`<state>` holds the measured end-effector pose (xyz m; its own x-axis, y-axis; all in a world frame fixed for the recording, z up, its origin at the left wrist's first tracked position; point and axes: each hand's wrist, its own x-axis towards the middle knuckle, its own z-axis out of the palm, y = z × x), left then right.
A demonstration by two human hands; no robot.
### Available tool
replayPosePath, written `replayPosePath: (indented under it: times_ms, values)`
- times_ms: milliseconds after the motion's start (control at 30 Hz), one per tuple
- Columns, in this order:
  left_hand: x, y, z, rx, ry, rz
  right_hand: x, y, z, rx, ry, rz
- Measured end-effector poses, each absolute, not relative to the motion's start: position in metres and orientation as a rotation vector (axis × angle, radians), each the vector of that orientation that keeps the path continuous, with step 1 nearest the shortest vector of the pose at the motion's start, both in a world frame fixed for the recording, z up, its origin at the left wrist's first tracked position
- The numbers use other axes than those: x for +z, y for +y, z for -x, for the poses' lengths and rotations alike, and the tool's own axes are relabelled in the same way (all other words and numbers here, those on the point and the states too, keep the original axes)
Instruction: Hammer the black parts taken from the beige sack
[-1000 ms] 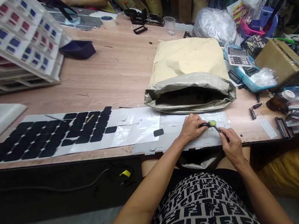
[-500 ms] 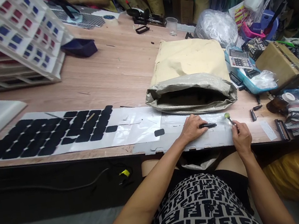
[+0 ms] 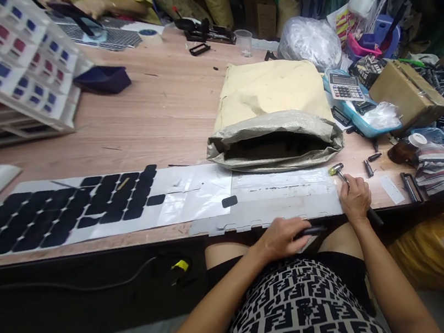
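Observation:
My left hand point(image 3: 281, 237) is closed round a slim black piece point(image 3: 312, 231) and hovers over my lap, just below the table's front edge. My right hand point(image 3: 354, 198) grips the handle of a small hammer point(image 3: 336, 170) whose yellow-green head rests on the table to the right of a clear plastic sheet point(image 3: 287, 184). One small black piece point(image 3: 229, 201) lies alone on that sheet.
A long white sheet covered with several black pieces point(image 3: 65, 209) runs along the table's front left. An open woven sack point(image 3: 276, 125) lies behind the hands. A calculator point(image 3: 344, 87), cardboard box point(image 3: 406, 91), clear cup point(image 3: 244, 42) and white racks point(image 3: 2, 66) crowd the table.
My left hand has drawn the black piece off the table down toward my lap. My right hand has carried the hammer rightward and set it on the table.

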<state>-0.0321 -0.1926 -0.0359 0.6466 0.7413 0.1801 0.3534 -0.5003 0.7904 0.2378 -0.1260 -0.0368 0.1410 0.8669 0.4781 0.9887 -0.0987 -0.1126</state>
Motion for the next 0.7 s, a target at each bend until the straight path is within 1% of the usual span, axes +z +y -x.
replayPosePath:
  times_ms: [67, 167, 267, 333, 400, 500, 633, 667, 700]
  values:
    - [-0.049, -0.216, 0.033, 0.558, 0.867, -2.075, -0.037, -0.126, -0.237, -0.421, -1.778, 2.025]
    - [-0.076, -0.232, 0.035, 0.358, 1.112, -1.994, -0.037, -0.126, -0.237, -0.434, -1.784, 2.023]
    - [-0.105, -0.232, 0.037, 0.15, 1.337, -1.878, -0.037, -0.126, -0.237, -0.447, -1.781, 2.018]
    - [-0.116, -0.23, 0.038, 0.09, 1.406, -1.822, -0.038, -0.126, -0.237, -0.452, -1.776, 2.015]
    - [-0.116, -0.23, 0.037, 0.088, 1.413, -1.803, -0.038, -0.126, -0.237, -0.45, -1.772, 2.018]
    - [-0.088, -0.229, 0.034, 0.147, 1.268, -1.807, -0.038, -0.126, -0.237, -0.439, -1.774, 2.029]
    - [-0.018, -0.195, 0.027, 0.384, 0.866, -1.826, -0.038, -0.127, -0.236, -0.414, -1.784, 2.035]
    - [-0.003, -0.177, 0.026, 0.465, 0.871, -1.82, -0.038, -0.127, -0.236, -0.409, -1.785, 2.036]
    - [0.009, -0.156, 0.025, 0.584, 0.971, -1.826, -0.038, -0.127, -0.236, -0.407, -1.782, 2.037]
